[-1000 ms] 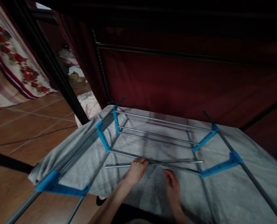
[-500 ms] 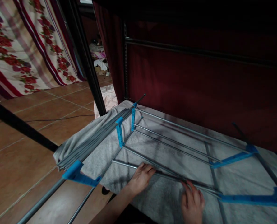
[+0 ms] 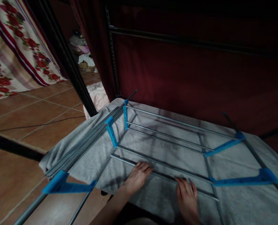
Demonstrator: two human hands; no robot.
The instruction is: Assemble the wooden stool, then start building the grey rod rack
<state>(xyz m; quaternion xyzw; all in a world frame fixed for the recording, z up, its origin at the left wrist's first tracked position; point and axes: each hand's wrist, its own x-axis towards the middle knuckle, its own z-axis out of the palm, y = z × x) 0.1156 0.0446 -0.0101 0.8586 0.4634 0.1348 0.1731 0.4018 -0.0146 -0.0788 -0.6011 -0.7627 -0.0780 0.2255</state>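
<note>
My left hand (image 3: 140, 173) is closed over a grey metal tube (image 3: 163, 177), the nearest of the crosswise tubes. Farther right on that tube, the fingers of my right hand (image 3: 187, 195) curl over it. Its right end (image 3: 213, 197) shows free of any blue connector and reaches a lengthwise tube. Just beyond lies a parallel tube (image 3: 176, 166), running between a blue plastic connector (image 3: 112, 132) on the left and a long blue connector (image 3: 244, 181) on the right. These parts form a flat rack frame on a grey blanket (image 3: 159, 197).
Several loose grey tubes (image 3: 82, 147) lie bundled along the blanket's left side. Another blue connector (image 3: 68, 184) projects past the left edge, over the tiled floor (image 3: 56, 134). Black metal posts (image 3: 66, 62) and a dark red curtain (image 3: 187, 84) surround the bed.
The near tube has come towards me, opening a gap from the parallel tube at the right. My right hand has flattened over it. The view has shifted right.
</note>
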